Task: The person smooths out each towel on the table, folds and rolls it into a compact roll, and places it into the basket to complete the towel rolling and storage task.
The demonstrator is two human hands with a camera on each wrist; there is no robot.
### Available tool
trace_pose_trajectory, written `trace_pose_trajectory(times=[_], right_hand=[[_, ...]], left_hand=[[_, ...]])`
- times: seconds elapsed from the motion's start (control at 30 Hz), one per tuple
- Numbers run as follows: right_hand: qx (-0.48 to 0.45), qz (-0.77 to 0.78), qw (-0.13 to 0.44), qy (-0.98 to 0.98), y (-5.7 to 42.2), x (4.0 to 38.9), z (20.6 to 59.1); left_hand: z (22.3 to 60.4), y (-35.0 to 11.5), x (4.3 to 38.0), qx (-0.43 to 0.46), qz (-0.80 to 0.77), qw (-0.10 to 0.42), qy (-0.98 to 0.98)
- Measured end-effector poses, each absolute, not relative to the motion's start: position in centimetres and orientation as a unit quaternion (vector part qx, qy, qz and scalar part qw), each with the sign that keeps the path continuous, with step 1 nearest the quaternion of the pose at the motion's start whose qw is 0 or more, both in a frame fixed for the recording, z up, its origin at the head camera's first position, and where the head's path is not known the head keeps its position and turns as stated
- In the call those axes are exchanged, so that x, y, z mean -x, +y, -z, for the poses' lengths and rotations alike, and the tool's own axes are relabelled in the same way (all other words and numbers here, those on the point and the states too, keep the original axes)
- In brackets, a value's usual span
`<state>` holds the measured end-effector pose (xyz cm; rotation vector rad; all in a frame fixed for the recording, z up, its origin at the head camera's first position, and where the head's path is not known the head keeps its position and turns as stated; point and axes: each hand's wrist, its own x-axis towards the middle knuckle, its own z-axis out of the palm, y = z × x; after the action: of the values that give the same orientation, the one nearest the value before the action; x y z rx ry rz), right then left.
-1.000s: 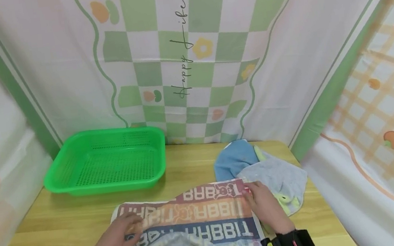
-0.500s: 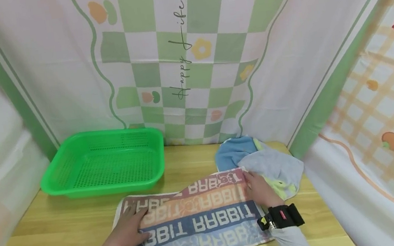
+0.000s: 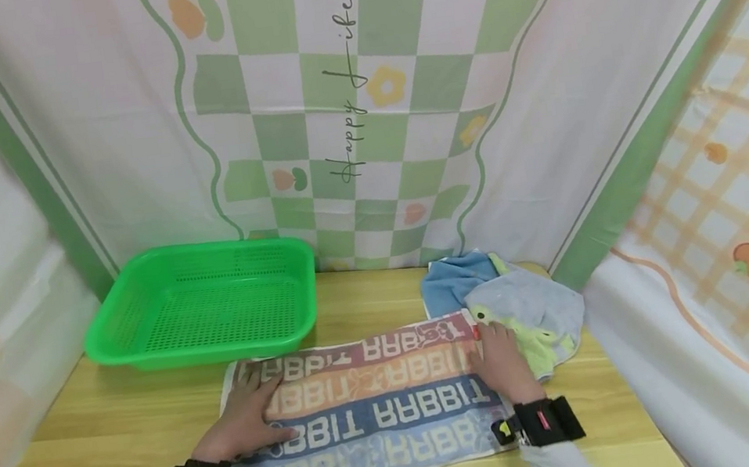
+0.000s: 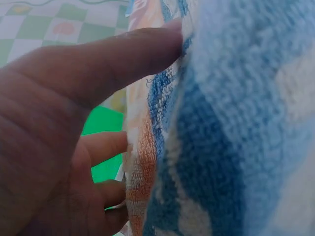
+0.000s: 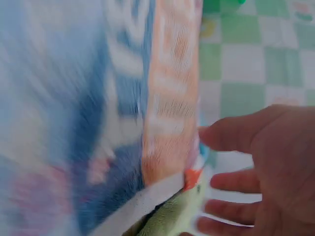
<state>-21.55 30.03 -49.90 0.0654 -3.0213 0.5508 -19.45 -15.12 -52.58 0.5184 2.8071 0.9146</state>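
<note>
A towel (image 3: 381,394) with maroon, orange, navy and light-blue stripes and pale lettering lies spread out on the wooden table. My left hand (image 3: 248,417) rests on its left end with fingers spread. At the right end, my right hand (image 3: 505,362) touches the side edge, fingers extended. In the left wrist view, the left thumb (image 4: 113,61) lies against the terry cloth, with the other fingers along its far side. The right wrist view has the right fingers (image 5: 236,182) straight beside the towel's white hem and small red tag.
A green plastic basket (image 3: 206,356) with a perforated bottom stands at the back left. Crumpled blue cloth (image 3: 459,281) and grey cloth (image 3: 532,299) with light-green parts lie at the back right, close to the towel's corner. Printed curtains (image 3: 344,111) enclose the table.
The towel's front edge, raised and bowed a second ago, now lies nearly straight on the table. The whole towel sits flatter, and its left end has moved slightly away from me.
</note>
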Motion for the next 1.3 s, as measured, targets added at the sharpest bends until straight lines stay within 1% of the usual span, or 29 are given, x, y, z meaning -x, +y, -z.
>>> trace_pose_trajectory(times=[0.03, 0.2, 0.3, 0.47, 0.53, 0.77, 0.83, 0.93, 1.1, 1.2, 1.3], right_hand=[[-0.017, -0.182, 0.035, -0.983, 29.7, 20.8, 49.8], [0.008, -0.178, -0.011, -0.984, 29.2, 18.0, 49.9], [0.033, -0.185, -0.021, -0.982, 29.6, 16.8, 50.2], [0.079, -0.241, -0.061, -0.965, 30.5, 15.0, 50.5], [0.090, -0.246, -0.069, -0.963, 31.0, 14.3, 50.3], [0.111, -0.267, -0.086, -0.954, 32.8, 11.5, 49.8], [0.109, -0.287, -0.084, -0.948, 32.9, 11.0, 49.9], [0.106, -0.299, -0.085, -0.944, 33.0, 10.4, 50.1], [0.106, -0.295, -0.099, -0.944, 33.0, 10.1, 49.6], [0.101, -0.294, -0.106, -0.945, 33.0, 10.2, 48.5], [0.100, -0.290, -0.110, -0.945, 33.1, 10.1, 47.2]], left_hand=[[52.6, -15.2, 19.5, -0.175, -0.302, 0.068, 0.935], [52.4, -15.5, 19.9, -0.187, -0.300, 0.048, 0.934], [52.2, -15.5, 19.9, -0.188, -0.303, 0.051, 0.933], [52.2, -15.3, 19.7, -0.189, -0.303, 0.051, 0.933], [52.1, -15.1, 19.8, -0.190, -0.304, 0.049, 0.932], [52.4, -14.7, 20.1, -0.188, -0.317, 0.070, 0.927], [52.2, -14.6, 20.0, -0.188, -0.317, 0.064, 0.928], [51.8, -14.5, 19.5, -0.186, -0.313, 0.039, 0.931], [50.8, -14.5, 17.4, -0.178, -0.318, 0.015, 0.931], [50.4, -14.6, 16.1, -0.177, -0.326, 0.027, 0.928], [50.3, -14.6, 15.1, -0.177, -0.348, 0.070, 0.918]])
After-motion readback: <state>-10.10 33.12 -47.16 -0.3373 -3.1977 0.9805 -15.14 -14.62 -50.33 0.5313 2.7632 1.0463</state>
